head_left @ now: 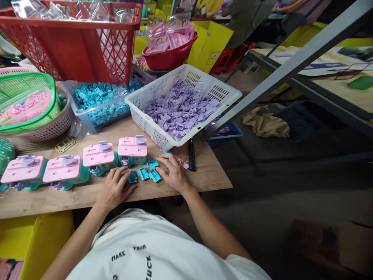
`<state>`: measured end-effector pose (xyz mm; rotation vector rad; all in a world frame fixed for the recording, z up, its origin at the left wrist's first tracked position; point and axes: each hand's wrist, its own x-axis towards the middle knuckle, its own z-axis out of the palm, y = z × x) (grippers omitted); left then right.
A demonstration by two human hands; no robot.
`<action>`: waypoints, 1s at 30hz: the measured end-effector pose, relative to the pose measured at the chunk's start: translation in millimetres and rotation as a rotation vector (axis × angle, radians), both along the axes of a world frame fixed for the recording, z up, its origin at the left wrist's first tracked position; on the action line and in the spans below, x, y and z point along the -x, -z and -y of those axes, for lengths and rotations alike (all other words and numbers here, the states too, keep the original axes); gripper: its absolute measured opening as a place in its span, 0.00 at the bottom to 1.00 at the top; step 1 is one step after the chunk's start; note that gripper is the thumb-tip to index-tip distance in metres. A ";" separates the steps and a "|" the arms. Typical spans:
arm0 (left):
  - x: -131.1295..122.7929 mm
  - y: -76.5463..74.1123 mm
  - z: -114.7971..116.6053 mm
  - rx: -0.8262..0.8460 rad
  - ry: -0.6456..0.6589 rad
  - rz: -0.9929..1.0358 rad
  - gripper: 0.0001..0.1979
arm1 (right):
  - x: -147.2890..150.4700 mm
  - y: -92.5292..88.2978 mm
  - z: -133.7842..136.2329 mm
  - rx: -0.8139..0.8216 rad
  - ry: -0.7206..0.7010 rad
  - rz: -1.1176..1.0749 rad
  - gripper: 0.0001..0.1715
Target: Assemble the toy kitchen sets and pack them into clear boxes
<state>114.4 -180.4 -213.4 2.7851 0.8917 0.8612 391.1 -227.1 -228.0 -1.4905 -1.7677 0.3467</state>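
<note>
Head camera: I look down on a wooden table (204, 182), with both hands at its near edge and a loose group of blue pieces between them.
Left hand: I see the left hand (114, 188) palm down, its fingers bent close together, with the leftmost blue piece (133, 177) at the tips. I cannot tell whether finger and thumb pinch it or only rest beside it.
Right hand: I see the right hand (172, 174) with its fingers parted and curved, thumb apart from the forefinger, and nothing visible within the grip.
Blue pieces: three more lie flat, a middle piece (143, 174), an upper piece (152, 163) and a lower piece (154, 175).
Key relation: the lower piece lies just left of the right thumb, so the right hand is nearer. I read its long axis as slanting from upper left to lower right; whether the thumb touches it, I cannot tell.
Toy van: the nearest pink-topped toy van (132, 151) stands just beyond the left fingertips.
Black handle: a black-handled tool (192, 156) lies beyond the right hand, apart from it.
</note>
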 end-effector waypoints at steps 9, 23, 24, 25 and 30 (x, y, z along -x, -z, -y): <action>1.5 -20.7 0.5 -0.006 0.021 0.113 0.14 | -4.7 -31.1 -12.2 0.066 -0.117 0.127 0.13; -42.9 -130.4 -146.9 0.498 -0.049 -0.262 0.15 | 52.6 -118.3 -121.4 0.107 -0.125 0.529 0.15; -44.3 -128.9 -151.3 0.531 -0.036 -0.265 0.14 | 51.8 -115.9 -121.1 0.099 -0.126 0.534 0.15; -45.0 -127.5 -153.7 0.554 -0.021 -0.259 0.14 | 50.8 -113.6 -119.4 0.083 -0.128 0.533 0.15; -45.2 -123.6 -148.4 0.546 -0.049 -0.270 0.11 | 50.4 -103.9 -110.8 -0.005 -0.128 0.558 0.11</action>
